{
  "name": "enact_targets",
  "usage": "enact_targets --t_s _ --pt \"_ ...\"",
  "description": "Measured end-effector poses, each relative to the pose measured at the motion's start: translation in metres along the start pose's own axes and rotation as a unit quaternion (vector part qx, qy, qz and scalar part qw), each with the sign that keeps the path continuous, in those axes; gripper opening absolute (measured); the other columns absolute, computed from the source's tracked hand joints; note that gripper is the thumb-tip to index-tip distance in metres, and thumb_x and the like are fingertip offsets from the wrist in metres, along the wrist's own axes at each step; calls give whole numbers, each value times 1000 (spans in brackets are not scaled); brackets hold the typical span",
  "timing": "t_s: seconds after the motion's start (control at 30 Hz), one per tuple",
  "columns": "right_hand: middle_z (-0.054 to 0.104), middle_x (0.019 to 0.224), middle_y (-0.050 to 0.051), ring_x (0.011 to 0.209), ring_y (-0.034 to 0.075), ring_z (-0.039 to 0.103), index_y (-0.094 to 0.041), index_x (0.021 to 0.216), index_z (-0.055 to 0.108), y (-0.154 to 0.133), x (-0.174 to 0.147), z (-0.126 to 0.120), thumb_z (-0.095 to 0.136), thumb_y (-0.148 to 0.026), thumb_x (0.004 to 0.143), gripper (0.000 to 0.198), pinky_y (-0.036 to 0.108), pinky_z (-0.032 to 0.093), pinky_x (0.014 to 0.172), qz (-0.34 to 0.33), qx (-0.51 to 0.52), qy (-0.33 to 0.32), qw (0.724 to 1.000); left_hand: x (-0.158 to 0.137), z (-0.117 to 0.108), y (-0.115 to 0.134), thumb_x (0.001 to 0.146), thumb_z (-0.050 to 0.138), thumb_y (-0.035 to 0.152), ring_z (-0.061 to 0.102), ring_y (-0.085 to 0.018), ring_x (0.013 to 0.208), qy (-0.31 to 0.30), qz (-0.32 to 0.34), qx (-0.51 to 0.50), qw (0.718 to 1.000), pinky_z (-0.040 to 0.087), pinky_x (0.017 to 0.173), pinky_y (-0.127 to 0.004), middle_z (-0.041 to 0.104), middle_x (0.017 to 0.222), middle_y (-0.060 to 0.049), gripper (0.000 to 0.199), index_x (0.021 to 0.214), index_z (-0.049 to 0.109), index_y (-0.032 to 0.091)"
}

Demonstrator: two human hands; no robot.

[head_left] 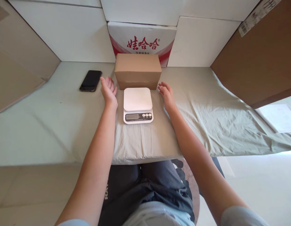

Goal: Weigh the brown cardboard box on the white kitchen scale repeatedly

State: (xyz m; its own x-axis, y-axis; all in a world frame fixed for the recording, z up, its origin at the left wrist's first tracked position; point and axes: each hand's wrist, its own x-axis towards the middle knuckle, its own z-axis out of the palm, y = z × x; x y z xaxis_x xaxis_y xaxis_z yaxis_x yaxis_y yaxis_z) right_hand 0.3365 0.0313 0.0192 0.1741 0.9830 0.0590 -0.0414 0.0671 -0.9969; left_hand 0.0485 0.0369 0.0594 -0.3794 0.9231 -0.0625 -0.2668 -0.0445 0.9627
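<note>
A white kitchen scale (138, 99) lies on the cloth-covered table in front of me, its small display dark grey with several round buttons beside it. Just behind it stands a closed brown cardboard box (138, 70). My left hand (108, 89) is held near the box's left front corner, palm turned up, fingers apart and holding nothing. Close to the right front corner is my right hand (166, 93), its fingers loosely bent with nothing visible in them. Neither hand appears to grip the box or the scale.
A black smartphone (90, 80) lies left of my left hand. At the back stands a white-and-red carton (142, 34) with Chinese lettering, against white panels. Large cardboard pieces (258, 59) flank the table on both sides. White paper (279, 117) lies at the far right.
</note>
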Motion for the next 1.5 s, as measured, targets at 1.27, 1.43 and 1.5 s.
enact_targets --t_s 1.27,1.43,1.5 --pt "49 190 12 181 38 41 -28 157 57 -10 -7 10 80 -78 79 95 58 30 153 -24 -52 -47 997 -7 14 -1 125 16 58 48 -22 176 -38 -8 8 999 33 148 -38 47 189 -16 78 176 54 12" --pt "10 203 9 192 42 -2 -32 184 29 -18 -29 13 104 -61 65 144 66 3 156 -48 -159 -120 979 -1 11 -9 126 23 58 52 -24 174 -45 11 1 999 34 148 -40 54 185 -15 73 168 65 14" --pt "3 204 9 189 50 -15 -35 188 24 -19 -42 15 112 -48 54 161 77 -8 151 -52 -217 -168 960 0 10 -11 126 27 56 52 -24 173 -42 8 5 999 36 147 -38 58 183 -11 68 163 70 20"
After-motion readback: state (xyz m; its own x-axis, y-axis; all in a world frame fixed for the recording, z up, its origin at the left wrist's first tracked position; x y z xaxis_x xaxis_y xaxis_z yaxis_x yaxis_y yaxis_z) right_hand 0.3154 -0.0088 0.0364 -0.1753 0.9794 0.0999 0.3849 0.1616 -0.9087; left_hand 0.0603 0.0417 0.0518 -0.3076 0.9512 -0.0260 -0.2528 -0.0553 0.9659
